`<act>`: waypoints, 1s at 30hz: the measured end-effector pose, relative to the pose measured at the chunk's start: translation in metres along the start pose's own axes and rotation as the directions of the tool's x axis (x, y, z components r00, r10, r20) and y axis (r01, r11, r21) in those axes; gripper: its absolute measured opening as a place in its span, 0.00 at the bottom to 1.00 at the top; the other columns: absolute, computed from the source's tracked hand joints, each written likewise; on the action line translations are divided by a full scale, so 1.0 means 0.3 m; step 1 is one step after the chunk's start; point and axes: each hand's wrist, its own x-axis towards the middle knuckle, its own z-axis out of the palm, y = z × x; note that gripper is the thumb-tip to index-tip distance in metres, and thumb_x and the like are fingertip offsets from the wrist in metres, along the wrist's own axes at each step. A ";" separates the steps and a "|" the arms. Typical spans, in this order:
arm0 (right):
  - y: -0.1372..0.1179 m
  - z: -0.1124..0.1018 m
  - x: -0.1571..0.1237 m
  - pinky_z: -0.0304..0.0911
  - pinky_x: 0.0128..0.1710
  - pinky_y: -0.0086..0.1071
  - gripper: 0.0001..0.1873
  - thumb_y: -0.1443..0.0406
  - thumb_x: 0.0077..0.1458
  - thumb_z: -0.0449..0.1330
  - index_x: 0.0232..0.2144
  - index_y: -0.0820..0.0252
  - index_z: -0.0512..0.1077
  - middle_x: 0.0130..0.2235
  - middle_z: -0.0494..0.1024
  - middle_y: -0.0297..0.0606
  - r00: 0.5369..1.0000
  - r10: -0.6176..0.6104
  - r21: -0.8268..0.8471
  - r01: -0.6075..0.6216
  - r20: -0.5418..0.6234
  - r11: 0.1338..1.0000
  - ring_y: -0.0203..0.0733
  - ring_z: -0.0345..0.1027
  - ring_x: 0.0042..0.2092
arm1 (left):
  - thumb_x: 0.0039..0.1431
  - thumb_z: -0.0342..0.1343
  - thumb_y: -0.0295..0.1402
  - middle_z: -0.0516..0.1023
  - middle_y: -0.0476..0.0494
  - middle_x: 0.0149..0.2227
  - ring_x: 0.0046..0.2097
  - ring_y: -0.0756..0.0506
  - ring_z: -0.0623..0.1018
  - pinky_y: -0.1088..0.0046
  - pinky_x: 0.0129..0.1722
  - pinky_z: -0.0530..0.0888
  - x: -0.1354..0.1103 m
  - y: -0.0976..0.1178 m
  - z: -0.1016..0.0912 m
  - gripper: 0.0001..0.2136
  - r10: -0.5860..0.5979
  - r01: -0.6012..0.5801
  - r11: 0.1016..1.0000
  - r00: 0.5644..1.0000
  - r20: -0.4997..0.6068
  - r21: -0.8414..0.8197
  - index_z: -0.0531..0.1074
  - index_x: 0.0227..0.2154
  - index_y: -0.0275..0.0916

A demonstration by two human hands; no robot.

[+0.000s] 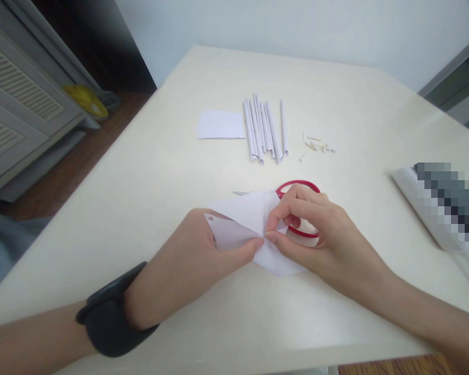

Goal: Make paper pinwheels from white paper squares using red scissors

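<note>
A white sheet of paper (244, 208), partly folded over, is held above the near middle of the table. My left hand (214, 239) grips its left part, thumb on top and the other fingers hidden behind the paper. With thumb and forefinger, my right hand (308, 219) pinches the sheet at its middle, close to the left thumb tip. Behind the paper and right hand lies a pair of scissors with red handles (300, 182); one blade tip shows left of the sheet.
Several rolled paper tubes (263, 130) lie farther back on the white table (140, 172), beside a stack of white paper (221, 125). Small cotton swab pieces (318, 145) are scattered right of the tubes. A white device (422, 208), partly blurred out, stands at the right.
</note>
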 end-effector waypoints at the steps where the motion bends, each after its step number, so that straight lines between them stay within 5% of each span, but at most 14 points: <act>1: -0.001 0.000 0.000 0.53 0.41 0.34 0.04 0.70 0.51 0.58 0.27 0.55 0.69 0.31 0.66 0.29 1.000 -0.001 -0.001 0.001 -0.001 1.000 0.34 0.60 0.36 | 0.51 0.56 0.36 0.79 0.56 0.27 0.28 0.49 0.76 0.82 0.23 0.70 -0.001 -0.002 0.000 0.07 0.009 -0.009 1.000 1.000 -0.007 0.002 0.75 0.23 0.40; 16: 0.008 0.000 0.003 0.58 0.37 0.34 0.04 0.69 0.51 0.58 0.30 0.53 0.69 0.33 0.66 0.31 1.000 0.023 -0.040 -0.022 0.015 0.999 0.37 0.60 0.37 | 0.51 0.56 0.35 0.77 0.58 0.23 0.26 0.52 0.75 0.85 0.24 0.70 0.000 -0.012 0.003 0.07 0.044 -0.043 0.999 0.998 -0.042 0.032 0.73 0.22 0.40; 20: 0.013 -0.002 -0.002 0.65 0.36 0.31 0.13 0.66 0.49 0.60 0.38 0.53 0.64 0.41 0.65 0.34 0.996 0.084 0.030 -0.083 -0.041 0.996 0.39 0.60 0.42 | 0.50 0.57 0.34 0.76 0.59 0.22 0.24 0.53 0.74 0.86 0.22 0.69 0.001 -0.001 -0.002 0.08 0.040 -0.038 0.999 0.996 -0.074 0.032 0.72 0.19 0.40; 25: 0.019 -0.011 -0.002 0.69 0.36 0.27 0.20 0.63 0.48 0.61 0.44 0.52 0.61 0.47 0.63 0.38 0.981 0.141 0.109 -0.127 -0.133 0.986 0.40 0.60 0.47 | 0.49 0.57 0.32 0.79 0.59 0.27 0.31 0.50 0.78 0.84 0.26 0.72 0.001 0.016 -0.007 0.03 -0.031 0.027 0.998 0.997 -0.076 -0.053 0.75 0.27 0.42; 30: 0.027 -0.023 0.008 0.69 0.39 0.31 0.11 0.63 0.52 0.58 0.40 0.53 0.65 0.43 0.68 0.36 0.984 0.158 0.115 -0.148 -0.084 0.982 0.39 0.63 0.45 | 0.48 0.57 0.32 0.79 0.57 0.27 0.31 0.48 0.78 0.82 0.26 0.72 0.000 0.029 0.001 0.04 -0.043 0.039 0.997 0.997 -0.070 -0.062 0.75 0.28 0.42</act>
